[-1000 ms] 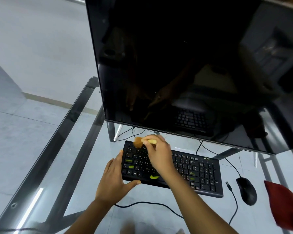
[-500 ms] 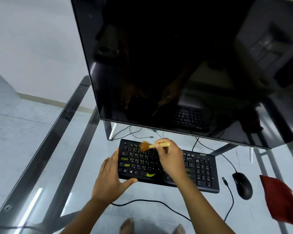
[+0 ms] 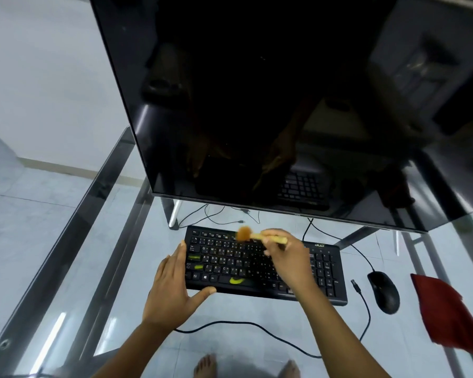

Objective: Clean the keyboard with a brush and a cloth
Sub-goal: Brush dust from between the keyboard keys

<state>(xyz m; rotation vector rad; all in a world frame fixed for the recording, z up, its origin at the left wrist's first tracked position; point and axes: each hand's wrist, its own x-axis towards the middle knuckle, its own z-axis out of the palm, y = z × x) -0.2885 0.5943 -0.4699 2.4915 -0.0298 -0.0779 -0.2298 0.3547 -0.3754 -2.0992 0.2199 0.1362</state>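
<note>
Motion-blurred brush (image 3: pixel 260 236), its bristles a smear; the grip of the fingers (image 3: pixel 271 251) on it could not be told. The right hand (image 3: pixel 287 259) hid the middle keys of the keyboard (image 3: pixel 224 259). The monitor (image 3: pixel 257 105) was cut off at top and right, and the cloth (image 3: pixel 448 315) at the right edge.

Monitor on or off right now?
Dark, so off or asleep: the monitor shows no image, only reflections, the keyboard among them. No power light is visible to confirm.

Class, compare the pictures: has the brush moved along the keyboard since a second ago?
Yes. The brush has swept rightward along the top rows of the keyboard, away from its left corner.
</note>
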